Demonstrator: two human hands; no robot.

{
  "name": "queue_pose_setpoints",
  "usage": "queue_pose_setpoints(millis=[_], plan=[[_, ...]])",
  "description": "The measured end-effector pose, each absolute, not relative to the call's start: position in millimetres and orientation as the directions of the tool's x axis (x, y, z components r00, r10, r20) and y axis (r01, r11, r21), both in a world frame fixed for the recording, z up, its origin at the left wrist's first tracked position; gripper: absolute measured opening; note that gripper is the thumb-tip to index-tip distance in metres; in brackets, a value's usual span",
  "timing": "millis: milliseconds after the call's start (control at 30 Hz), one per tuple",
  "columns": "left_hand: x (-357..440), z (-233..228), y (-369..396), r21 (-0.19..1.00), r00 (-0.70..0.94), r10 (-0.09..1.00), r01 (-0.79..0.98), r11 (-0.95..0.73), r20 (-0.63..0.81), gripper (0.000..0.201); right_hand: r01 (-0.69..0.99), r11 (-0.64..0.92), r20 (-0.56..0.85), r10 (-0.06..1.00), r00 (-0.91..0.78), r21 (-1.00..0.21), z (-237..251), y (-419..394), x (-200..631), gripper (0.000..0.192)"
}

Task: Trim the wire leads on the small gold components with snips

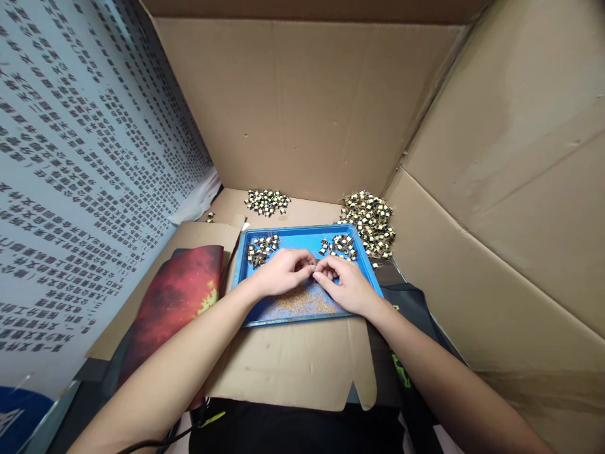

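Note:
My left hand [282,272] and my right hand [344,282] meet over the middle of a blue tray [302,238], fingertips pinched together around something tiny that I cannot make out. A small pile of little yellow-and-black components [261,248] lies in the tray's far left corner. Another small pile [339,246] lies at its far right, just beyond my right hand. Fine golden scraps [302,301] cover the tray's near part under my hands.
Two larger heaps of the same components sit on cardboard behind the tray, one at left [267,202] and one at right [371,221]. Cardboard walls [496,208] enclose the back and right. A printed sheet [70,189] stands left, a red mat [174,296] lies beside the tray.

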State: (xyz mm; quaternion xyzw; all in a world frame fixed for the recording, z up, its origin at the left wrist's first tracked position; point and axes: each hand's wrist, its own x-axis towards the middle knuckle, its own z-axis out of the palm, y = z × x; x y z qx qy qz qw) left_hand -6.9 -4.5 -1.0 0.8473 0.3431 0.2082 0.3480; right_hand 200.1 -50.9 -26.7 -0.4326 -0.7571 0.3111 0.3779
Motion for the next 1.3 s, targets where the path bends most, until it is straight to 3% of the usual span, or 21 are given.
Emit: queue_pose_setpoints(millis=[700, 1100, 1300], plan=[[-7.2, -1.2, -4.1, 0.758, 0.645, 0.757, 0.445, -0.478, 0.099, 0.026, 0.411, 0.412, 0.333, 0.909, -0.251, -0.813, -26.9, -49.6, 199.6, 0.006], [-4.9, 1.4, -7.5, 0.862, 0.657, 0.745, 0.307, -0.403, 0.115, 0.022, 0.404, 0.364, 0.324, 0.931, -0.168, -0.839, -24.2, -50.3, 199.3, 0.011], [-5.3, -1.0, -7.5, 0.848, 0.646, 0.754, 0.328, -0.416, 0.119, 0.019, 0.4, 0.355, 0.332, 0.934, -0.128, -0.845, -27.2, -49.6, 198.9, 0.012]])
